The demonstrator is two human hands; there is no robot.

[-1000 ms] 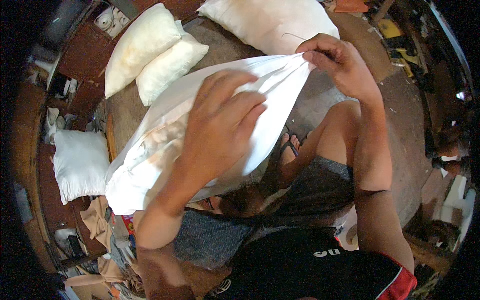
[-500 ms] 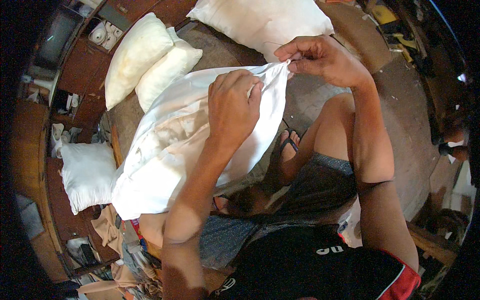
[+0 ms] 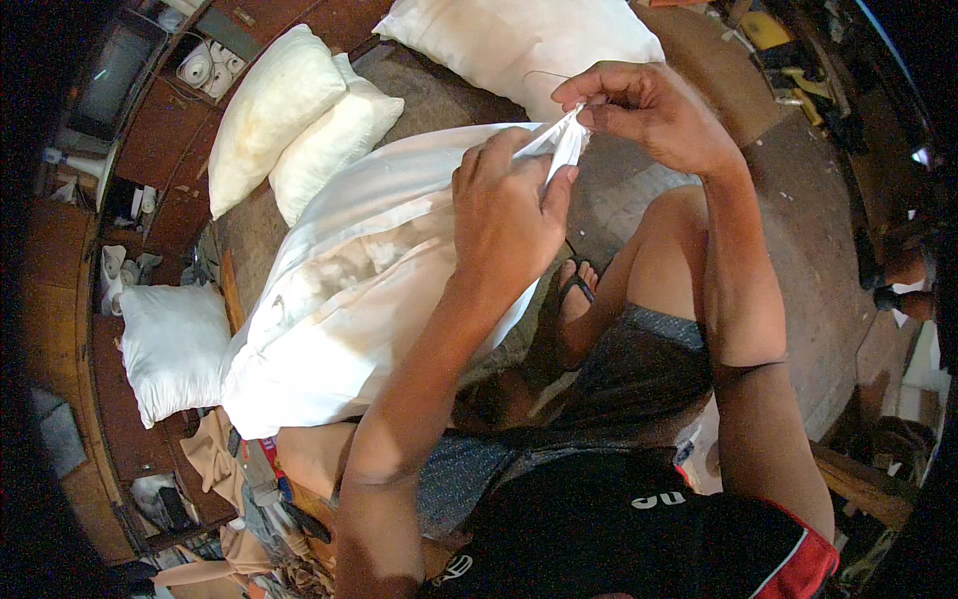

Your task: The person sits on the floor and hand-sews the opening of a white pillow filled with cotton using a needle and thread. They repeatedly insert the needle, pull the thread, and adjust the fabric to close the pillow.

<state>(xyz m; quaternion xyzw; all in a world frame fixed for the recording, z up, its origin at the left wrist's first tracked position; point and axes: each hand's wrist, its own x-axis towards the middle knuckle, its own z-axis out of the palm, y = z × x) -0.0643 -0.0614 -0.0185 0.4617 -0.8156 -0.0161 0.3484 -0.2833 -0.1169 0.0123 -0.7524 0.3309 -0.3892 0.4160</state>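
Note:
A large white pillow cover [image 3: 309,349] lies across my left leg, with clumped off-white stuffing [image 3: 369,255] visible in its opening. My right hand [image 3: 654,115] pinches the gathered corner of the cover between thumb and fingertips. From those fingertips curves a thin dark thread or wire [image 3: 549,74]; whether a needle is there is too small to tell. Close beside it, my left hand [image 3: 507,210] is closed on the cover's edge, the cloth running between thumb and fingers toward the corner.
Two cream pillows [image 3: 274,110] lean together at the far left, and a large white pillow [image 3: 499,45] lies at the far middle. A smaller white pillow [image 3: 175,349] rests by wooden shelves on the left. Cloth scraps [image 3: 249,549] are heaped at lower left.
My left hand has slid right along the cover's edge, nearer the corner. My right hand has risen slightly, lifting the pinched corner a little.

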